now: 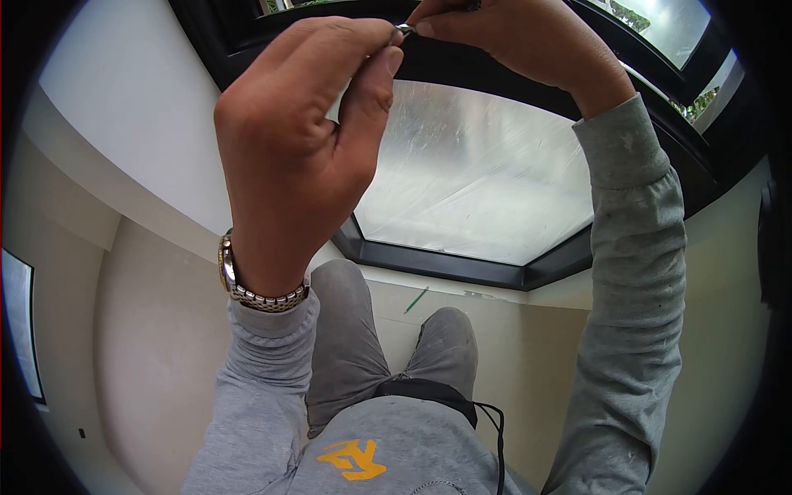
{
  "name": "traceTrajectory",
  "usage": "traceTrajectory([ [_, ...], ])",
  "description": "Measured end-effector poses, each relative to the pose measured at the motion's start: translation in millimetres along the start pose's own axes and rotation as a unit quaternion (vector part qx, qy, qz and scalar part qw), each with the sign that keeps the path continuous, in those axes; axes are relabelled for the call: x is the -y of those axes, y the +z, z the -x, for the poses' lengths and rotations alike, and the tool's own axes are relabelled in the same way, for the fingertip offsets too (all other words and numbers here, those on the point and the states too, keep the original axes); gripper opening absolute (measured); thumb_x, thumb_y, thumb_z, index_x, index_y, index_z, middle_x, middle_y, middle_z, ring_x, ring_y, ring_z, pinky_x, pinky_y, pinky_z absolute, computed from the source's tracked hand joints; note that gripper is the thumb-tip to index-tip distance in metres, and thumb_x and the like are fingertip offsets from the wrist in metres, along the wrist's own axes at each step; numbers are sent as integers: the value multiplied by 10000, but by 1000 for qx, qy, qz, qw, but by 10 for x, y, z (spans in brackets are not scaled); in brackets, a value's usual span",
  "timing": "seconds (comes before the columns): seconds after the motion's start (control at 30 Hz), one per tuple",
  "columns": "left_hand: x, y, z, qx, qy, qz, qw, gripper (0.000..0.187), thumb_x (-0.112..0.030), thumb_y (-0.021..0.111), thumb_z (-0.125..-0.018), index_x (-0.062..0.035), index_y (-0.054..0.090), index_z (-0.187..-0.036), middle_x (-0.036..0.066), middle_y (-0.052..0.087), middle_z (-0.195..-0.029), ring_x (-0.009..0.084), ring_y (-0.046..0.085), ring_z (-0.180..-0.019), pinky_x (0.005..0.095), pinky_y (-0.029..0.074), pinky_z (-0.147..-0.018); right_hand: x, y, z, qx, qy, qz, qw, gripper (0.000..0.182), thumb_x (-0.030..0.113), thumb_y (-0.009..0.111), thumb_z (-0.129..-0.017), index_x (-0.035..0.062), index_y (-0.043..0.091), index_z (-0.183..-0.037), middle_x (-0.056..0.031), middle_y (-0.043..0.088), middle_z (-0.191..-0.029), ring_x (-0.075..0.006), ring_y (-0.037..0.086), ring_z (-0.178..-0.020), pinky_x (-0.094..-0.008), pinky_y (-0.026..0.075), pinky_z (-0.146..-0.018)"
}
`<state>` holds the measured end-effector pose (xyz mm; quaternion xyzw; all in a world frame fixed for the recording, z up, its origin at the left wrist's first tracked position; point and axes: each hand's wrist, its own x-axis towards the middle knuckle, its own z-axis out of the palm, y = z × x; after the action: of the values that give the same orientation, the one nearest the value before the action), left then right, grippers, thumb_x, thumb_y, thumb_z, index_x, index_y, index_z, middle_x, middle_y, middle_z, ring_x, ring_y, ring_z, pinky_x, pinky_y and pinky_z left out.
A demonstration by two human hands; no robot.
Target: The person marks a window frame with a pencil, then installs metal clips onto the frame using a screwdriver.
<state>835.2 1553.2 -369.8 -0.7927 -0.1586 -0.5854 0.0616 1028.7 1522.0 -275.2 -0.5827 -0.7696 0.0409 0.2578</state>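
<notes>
Up near the top edge, my left hand (301,124) is closed, thumb and forefinger pinching a small shiny metal piece (403,30) whose kind I cannot make out. From the other side my right hand (524,41) comes close, its fingertips closed on the same piece; part of that hand is cut off by the top of the view. Both hands are raised in front of a black window frame (487,103). Below them is the window's lower pane (478,177), hazy and streaked, perhaps covered in film.
The black bottom rail (445,262) of the window runs just beyond my knees. A thin green strip (417,300) lies on the pale floor (528,355). White wall (132,91) rises at the left, and foliage shows through the upper panes.
</notes>
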Motion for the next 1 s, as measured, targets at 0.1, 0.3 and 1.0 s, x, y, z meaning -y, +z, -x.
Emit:
traceTrajectory([
  [0.1,38,3,3,12,49,-18,999,150,-17,691,-949,2,738,-1090,81,761,-967,146,721,-858,266,589,-766,-161,36,-35,-6,-4,-5,1000,239,191,681,-917,10,774,-1044,-167,750,-939,-265,712,-861,-381,550,-838],
  [0.3,100,95,103,26,4,108,994,171,25,643,-970,10,713,-1125,90,753,-997,150,718,-867,285,594,-798,-304,108,-71,-14,-43,-21,999,239,193,686,-914,6,773,-1033,-173,750,-940,-257,712,-843,-374,550,-825],
  [1.0,-148,-37,29,60,-213,222,950,183,-56,668,-961,3,713,-1129,117,746,-1015,186,733,-927,323,594,-879,-318,73,-102,3,-68,-13,998,227,191,683,-924,13,777,-1028,-164,742,-888,-252,703,-824,-369,550,-802],
])
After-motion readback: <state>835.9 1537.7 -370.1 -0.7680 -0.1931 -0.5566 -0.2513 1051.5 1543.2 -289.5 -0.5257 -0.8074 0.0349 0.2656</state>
